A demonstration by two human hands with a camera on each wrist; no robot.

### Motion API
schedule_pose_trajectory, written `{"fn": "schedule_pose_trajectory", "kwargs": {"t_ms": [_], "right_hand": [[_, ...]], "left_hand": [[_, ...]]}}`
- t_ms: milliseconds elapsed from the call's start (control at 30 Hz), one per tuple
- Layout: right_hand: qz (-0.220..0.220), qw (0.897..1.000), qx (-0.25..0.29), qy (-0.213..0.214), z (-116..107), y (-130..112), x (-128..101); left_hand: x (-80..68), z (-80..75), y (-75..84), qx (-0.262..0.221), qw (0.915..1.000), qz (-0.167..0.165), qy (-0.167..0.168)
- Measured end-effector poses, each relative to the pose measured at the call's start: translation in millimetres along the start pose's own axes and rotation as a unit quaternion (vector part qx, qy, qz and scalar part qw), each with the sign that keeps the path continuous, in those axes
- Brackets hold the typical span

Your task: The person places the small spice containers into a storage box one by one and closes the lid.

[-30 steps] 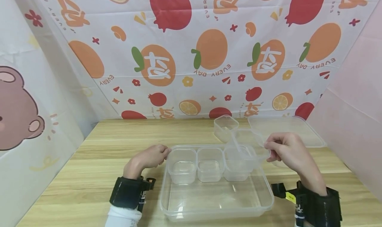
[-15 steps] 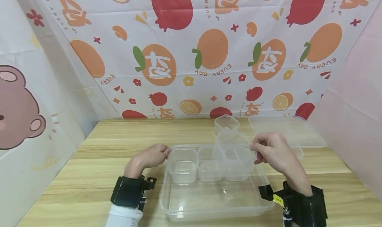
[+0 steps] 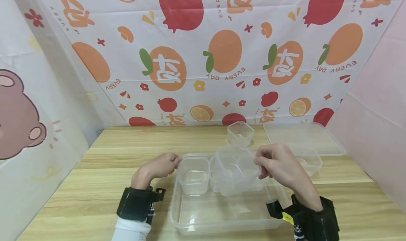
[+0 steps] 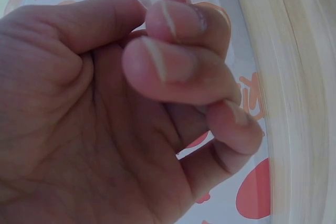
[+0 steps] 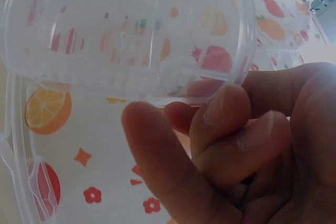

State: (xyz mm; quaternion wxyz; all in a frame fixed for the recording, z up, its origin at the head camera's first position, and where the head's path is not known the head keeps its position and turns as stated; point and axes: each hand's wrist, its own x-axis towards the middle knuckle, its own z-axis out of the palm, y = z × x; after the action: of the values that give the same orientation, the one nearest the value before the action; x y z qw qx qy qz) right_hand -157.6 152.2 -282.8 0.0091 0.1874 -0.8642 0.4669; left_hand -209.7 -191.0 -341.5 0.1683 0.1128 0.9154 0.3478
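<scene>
Right fingers (image 3: 263, 160) pinch a cup (image 3: 235, 170) to their left; left fingers (image 3: 173, 159) grip the tray (image 3: 222, 212).

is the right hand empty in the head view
No, the right hand grips a small clear container by its edge, above the larger clear box.
</scene>
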Motion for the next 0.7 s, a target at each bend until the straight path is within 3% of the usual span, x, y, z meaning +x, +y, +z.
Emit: {"fn": "schedule_pose_trajectory", "kwargs": {"t_ms": [433,700], "right_hand": [[-0.021,0.998,0.017,-0.052,14,-5,3],[-0.018,0.998,0.004,-0.061,22,-9,2]], "left_hand": [[-0.3,-0.7,0.7,0.002,1.0,0.004,0.002],[1.0,-0.4,-1.1,0.004,0.9999,0.013,0.0]]}}
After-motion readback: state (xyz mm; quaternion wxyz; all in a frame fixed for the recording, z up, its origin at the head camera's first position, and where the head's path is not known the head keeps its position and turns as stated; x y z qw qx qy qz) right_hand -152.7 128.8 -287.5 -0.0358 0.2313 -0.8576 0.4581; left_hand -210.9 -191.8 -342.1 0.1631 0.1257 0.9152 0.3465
